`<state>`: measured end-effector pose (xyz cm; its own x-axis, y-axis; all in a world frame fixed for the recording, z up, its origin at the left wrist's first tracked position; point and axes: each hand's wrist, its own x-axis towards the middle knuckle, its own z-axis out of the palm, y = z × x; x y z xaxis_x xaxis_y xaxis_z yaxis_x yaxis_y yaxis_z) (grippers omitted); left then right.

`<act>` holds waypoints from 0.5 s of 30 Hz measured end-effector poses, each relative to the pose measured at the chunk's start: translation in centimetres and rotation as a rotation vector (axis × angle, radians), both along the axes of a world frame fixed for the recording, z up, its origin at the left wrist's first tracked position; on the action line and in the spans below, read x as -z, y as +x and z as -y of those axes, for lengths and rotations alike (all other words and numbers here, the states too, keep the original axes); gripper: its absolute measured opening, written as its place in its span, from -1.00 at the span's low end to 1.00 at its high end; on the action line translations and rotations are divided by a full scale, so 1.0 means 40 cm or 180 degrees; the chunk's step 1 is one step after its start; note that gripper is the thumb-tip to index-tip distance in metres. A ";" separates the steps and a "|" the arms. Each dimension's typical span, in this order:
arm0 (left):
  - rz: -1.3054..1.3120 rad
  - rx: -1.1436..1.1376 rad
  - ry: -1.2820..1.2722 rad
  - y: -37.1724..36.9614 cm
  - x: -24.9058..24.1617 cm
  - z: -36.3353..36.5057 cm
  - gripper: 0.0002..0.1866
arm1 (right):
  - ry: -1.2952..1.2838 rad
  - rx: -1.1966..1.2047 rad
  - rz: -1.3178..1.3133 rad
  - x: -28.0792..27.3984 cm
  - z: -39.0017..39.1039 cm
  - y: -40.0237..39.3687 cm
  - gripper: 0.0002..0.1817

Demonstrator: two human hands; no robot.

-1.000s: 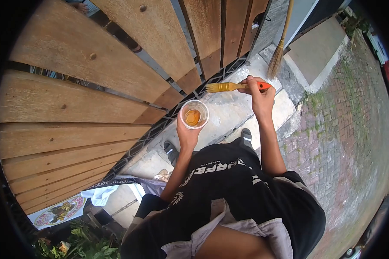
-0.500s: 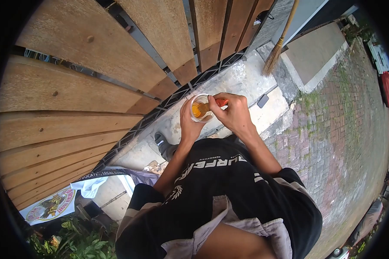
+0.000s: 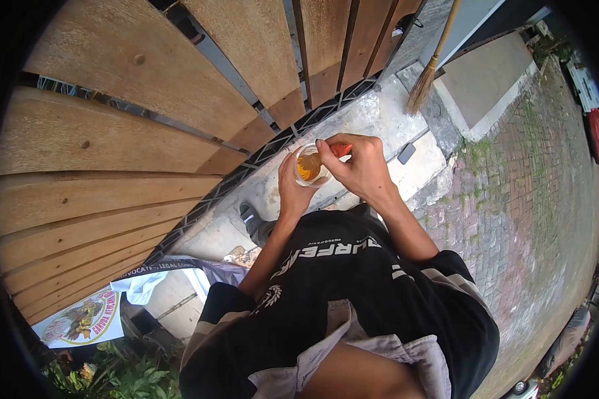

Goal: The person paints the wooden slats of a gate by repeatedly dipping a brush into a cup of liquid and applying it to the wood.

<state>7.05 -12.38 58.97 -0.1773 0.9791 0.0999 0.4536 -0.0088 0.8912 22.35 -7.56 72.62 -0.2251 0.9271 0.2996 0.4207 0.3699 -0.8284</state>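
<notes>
In front of my chest, my left hand [image 3: 294, 188] is wrapped round a clear plastic cup [image 3: 322, 181] with an open top. Amber-orange material [image 3: 307, 167] shows inside it; whether it is liquid cannot be made out. My right hand [image 3: 361, 166] pinches a brush [image 3: 340, 149] with a red-orange handle at the right side of the cup. The brush's lower end reaches into the cup and is partly hidden by my fingers.
Slatted wooden fence [image 3: 113, 126] on the left, with a printed banner [image 3: 90, 319] below. A grey phone-like object [image 3: 406, 153] lies on the pale ledge [image 3: 366, 120]. A straw broom [image 3: 422, 90] stands behind it; brick paving [image 3: 512, 213] spreads to the right.
My right hand and the brush handle have shifted slightly up and left over the cup. My left hand still holds the cup in nearly the same place.
</notes>
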 end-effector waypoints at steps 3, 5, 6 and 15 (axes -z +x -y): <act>0.0054 -0.0075 0.0023 -0.005 0.013 -0.003 -0.18 | -0.0108 0.0159 -0.0257 -0.023 0.001 0.011 -0.70; 0.0033 -0.0145 0.0124 -0.005 0.012 -0.004 -0.22 | -0.0404 0.0268 -0.0244 -0.016 -0.005 0.024 -0.68; 0.0340 -0.0107 0.0020 -0.003 -0.012 -0.007 -0.22 | -0.0389 0.0269 -0.0251 0.010 -0.013 0.025 -0.68; 0.0582 -0.0406 0.0447 -0.006 -0.046 -0.011 -0.20 | -0.2598 0.0765 -0.2941 0.244 -0.048 0.071 -0.64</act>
